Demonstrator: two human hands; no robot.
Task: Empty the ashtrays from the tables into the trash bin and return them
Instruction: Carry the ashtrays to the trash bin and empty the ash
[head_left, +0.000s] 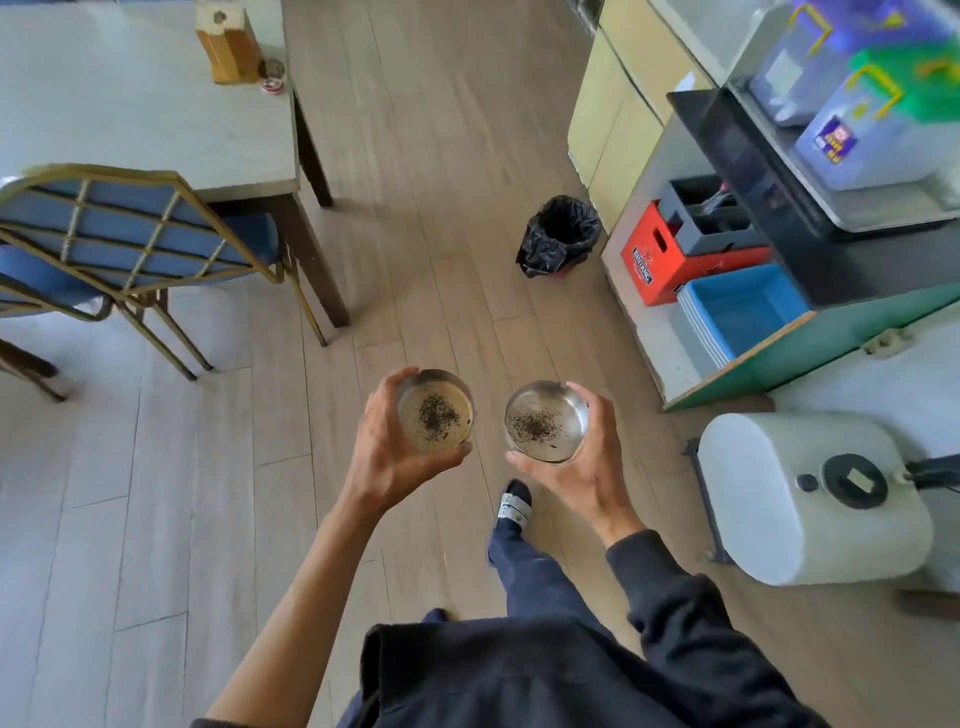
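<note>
Holding round steel ashtray with dark ash (435, 411): left hand (387, 447), fingers wrapped. Second round steel ashtray (546, 421): right hand (582, 470), same. Black-lined trash bin (560, 235) ahead on floor, well apart.

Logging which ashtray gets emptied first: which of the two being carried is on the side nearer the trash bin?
The ashtray in the right hand: the black-lined trash bin stands ahead on its side; the left hand one is farther.

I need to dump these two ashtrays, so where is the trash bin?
In the head view the trash bin, lined with a black bag, stands on the wooden floor ahead and right, beside the red crate under the counter.
</note>
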